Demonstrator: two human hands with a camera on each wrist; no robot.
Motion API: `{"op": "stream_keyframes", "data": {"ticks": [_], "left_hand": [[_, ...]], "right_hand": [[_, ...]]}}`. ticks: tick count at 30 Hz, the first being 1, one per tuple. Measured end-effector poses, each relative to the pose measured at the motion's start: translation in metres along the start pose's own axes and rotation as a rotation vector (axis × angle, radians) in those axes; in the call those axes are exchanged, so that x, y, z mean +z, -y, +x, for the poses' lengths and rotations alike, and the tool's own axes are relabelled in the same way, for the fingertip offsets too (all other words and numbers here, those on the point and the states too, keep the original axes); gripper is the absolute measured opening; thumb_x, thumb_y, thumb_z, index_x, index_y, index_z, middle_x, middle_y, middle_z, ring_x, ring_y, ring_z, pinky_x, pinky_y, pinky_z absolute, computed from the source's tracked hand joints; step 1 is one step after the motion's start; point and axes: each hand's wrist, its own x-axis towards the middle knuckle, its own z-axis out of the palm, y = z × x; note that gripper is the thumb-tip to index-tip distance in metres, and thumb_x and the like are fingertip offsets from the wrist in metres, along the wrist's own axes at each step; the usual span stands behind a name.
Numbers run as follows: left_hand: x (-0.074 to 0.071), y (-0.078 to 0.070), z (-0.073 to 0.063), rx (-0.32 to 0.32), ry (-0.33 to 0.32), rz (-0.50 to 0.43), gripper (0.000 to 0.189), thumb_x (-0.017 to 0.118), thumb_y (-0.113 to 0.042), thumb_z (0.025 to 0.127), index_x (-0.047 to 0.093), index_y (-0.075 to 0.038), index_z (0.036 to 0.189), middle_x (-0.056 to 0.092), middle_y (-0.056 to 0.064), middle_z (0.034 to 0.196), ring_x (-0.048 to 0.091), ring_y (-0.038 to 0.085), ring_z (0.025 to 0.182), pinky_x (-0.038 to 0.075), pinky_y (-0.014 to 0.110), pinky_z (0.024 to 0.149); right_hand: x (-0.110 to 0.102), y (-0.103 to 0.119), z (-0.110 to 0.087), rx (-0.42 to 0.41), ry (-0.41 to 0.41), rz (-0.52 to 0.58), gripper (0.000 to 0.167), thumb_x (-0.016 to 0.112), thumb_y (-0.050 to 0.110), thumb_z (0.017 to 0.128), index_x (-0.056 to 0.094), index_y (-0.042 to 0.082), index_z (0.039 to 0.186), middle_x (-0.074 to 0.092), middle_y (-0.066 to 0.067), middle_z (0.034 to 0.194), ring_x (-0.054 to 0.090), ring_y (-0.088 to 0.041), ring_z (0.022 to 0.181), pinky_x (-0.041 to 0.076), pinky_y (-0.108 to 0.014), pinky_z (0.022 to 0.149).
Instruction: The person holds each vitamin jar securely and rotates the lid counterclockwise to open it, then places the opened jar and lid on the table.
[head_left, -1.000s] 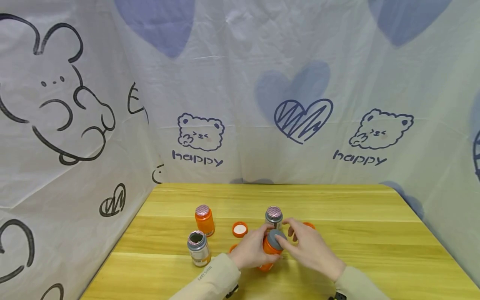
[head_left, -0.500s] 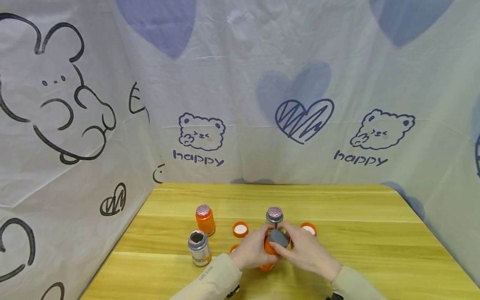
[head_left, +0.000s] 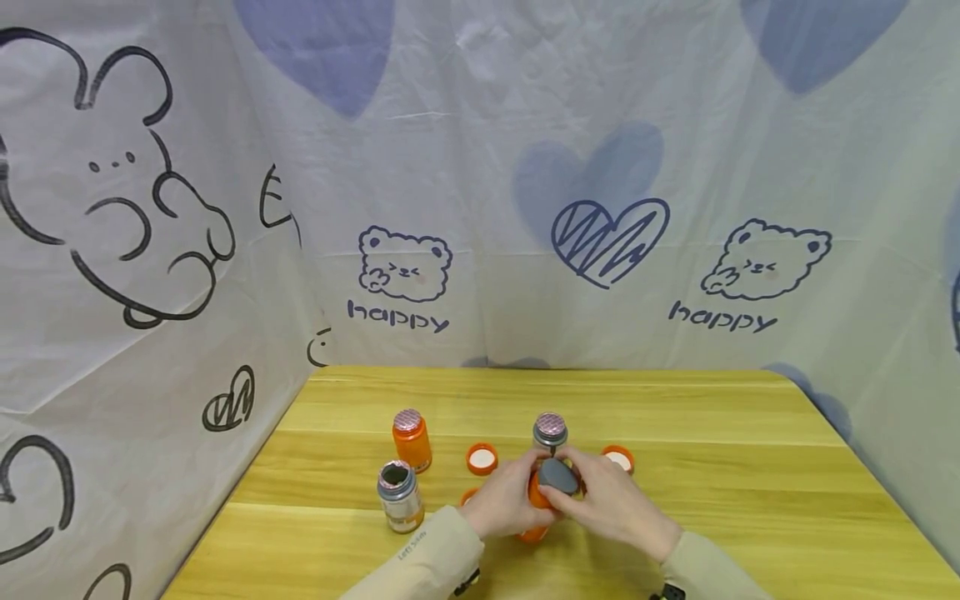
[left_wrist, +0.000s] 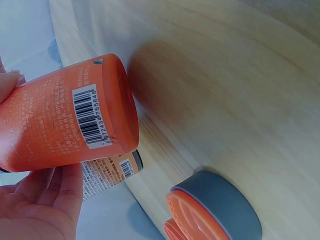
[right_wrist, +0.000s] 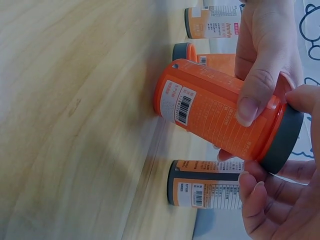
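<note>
An orange bottle (right_wrist: 215,110) with a barcode label is held tilted above the table. My left hand (head_left: 506,500) grips its body, thumb on the near side in the right wrist view. On its top sits a dark grey cap (head_left: 558,476). The fingers and thumb of my right hand (head_left: 618,507) are curled round that cap's rim. Just behind stands a grey-necked bottle (head_left: 551,433) with a foil seal. In the left wrist view, the bottle's base hangs clear of the wood, with its shadow beside it.
To the left stand an orange foil-sealed bottle (head_left: 412,443) and a silver-grey bottle (head_left: 402,502) with torn foil. Caps with orange rims lie on the wooden table (head_left: 750,467): one cap (head_left: 482,459) left of the hands, another cap (head_left: 618,456) to the right, and one partly behind my left hand.
My right hand has moved left and its fingers have closed round the grey cap. The left hand and the orange bottle have stayed nearly in place.
</note>
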Motion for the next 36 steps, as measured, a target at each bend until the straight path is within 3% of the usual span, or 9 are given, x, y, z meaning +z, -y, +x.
{"op": "stream_keyframes", "data": {"ticks": [7, 14, 20, 26, 30, 36], "left_hand": [[0.0, 0.0, -0.001, -0.003, 0.013, -0.006, 0.069, 0.085, -0.027, 0.079, 0.05, -0.016, 0.138, 0.071, 0.004, 0.122, 0.066, 0.004, 0.103, 0.052, 0.02, 0.088], [0.0, 0.001, -0.004, -0.015, 0.039, 0.0, 0.069, 0.085, -0.033, 0.079, 0.051, -0.014, 0.135, 0.07, 0.003, 0.114, 0.061, 0.0, 0.087, 0.051, 0.017, 0.077], [-0.002, -0.001, -0.009, -0.004, 0.043, -0.035, 0.066, 0.085, -0.034, 0.08, 0.051, -0.014, 0.133, 0.069, 0.002, 0.109, 0.06, -0.001, 0.083, 0.05, 0.017, 0.074], [-0.003, -0.004, -0.011, -0.004, 0.048, -0.05, 0.06, 0.083, -0.032, 0.082, 0.051, -0.014, 0.129, 0.068, 0.001, 0.105, 0.059, -0.001, 0.08, 0.05, 0.017, 0.071], [-0.002, -0.005, -0.013, 0.019, 0.012, 0.022, 0.055, 0.082, -0.029, 0.084, 0.051, -0.014, 0.127, 0.066, -0.001, 0.102, 0.057, 0.0, 0.079, 0.049, 0.017, 0.07], [0.004, -0.008, -0.015, 0.062, -0.107, 0.242, 0.054, 0.082, -0.027, 0.084, 0.051, -0.014, 0.127, 0.066, -0.002, 0.103, 0.06, 0.006, 0.084, 0.051, 0.021, 0.073]], "right_hand": [[0.001, 0.001, -0.001, -0.011, -0.003, 0.054, 0.027, 0.07, 0.043, 0.093, 0.062, 0.022, 0.109, 0.062, 0.014, 0.076, 0.051, 0.002, 0.064, 0.043, -0.018, 0.059], [-0.001, -0.002, -0.002, 0.052, 0.007, 0.169, 0.029, 0.065, 0.041, 0.097, 0.059, 0.018, 0.113, 0.054, 0.009, 0.067, 0.046, -0.001, 0.054, 0.04, -0.019, 0.05], [-0.001, -0.006, -0.003, -0.002, -0.033, 0.178, 0.026, 0.067, 0.034, 0.097, 0.059, 0.018, 0.115, 0.054, 0.009, 0.071, 0.048, -0.001, 0.059, 0.042, -0.019, 0.052], [0.0, -0.005, -0.005, 0.033, -0.058, 0.202, 0.026, 0.068, 0.027, 0.095, 0.059, 0.016, 0.117, 0.055, 0.007, 0.075, 0.05, -0.001, 0.061, 0.043, -0.02, 0.054], [0.001, -0.001, -0.004, 0.104, -0.065, 0.194, 0.023, 0.068, 0.029, 0.095, 0.06, 0.016, 0.113, 0.052, 0.006, 0.071, 0.047, -0.001, 0.058, 0.039, -0.019, 0.054], [0.001, 0.008, 0.002, 0.306, -0.039, 0.206, 0.027, 0.066, 0.041, 0.096, 0.06, 0.015, 0.104, 0.051, 0.003, 0.065, 0.044, -0.007, 0.054, 0.035, -0.021, 0.052]]}}
